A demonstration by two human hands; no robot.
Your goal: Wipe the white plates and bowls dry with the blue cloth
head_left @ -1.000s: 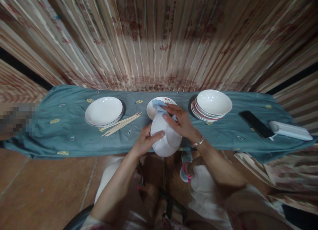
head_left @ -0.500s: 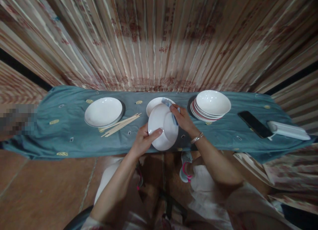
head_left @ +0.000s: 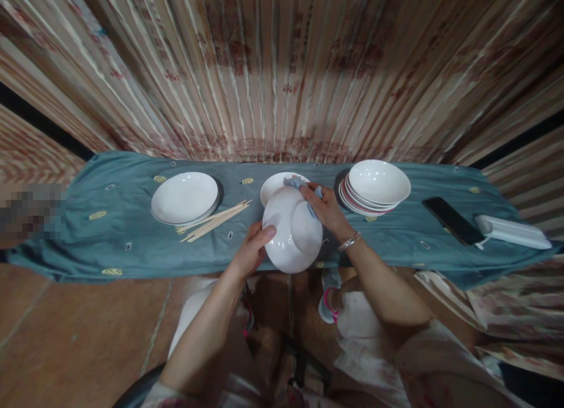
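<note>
A white bowl (head_left: 288, 237) is tilted on its side above the table's front edge, its outer base facing me. My left hand (head_left: 253, 247) is closed on the bowl's left rim, thumb on the outside. In my right hand (head_left: 324, 208) is a light-blue cloth (head_left: 296, 182), pressed against the bowl's upper right side; part of the cloth shows beyond the rim. Right behind the held bowl stands another white bowl (head_left: 271, 187), partly hidden by it.
On the blue tablecloth (head_left: 145, 258), white plates (head_left: 185, 197) and several wooden chopsticks (head_left: 215, 221) lie left. To the right are stacked white bowls (head_left: 379, 181), a black phone (head_left: 452, 220) and a white object (head_left: 513, 230). A patterned curtain (head_left: 282, 73) hangs behind.
The held bowl has turned so more of its round outside faces me. My left thumb has shifted toward the rim, and my right hand has moved slightly with the cloth.
</note>
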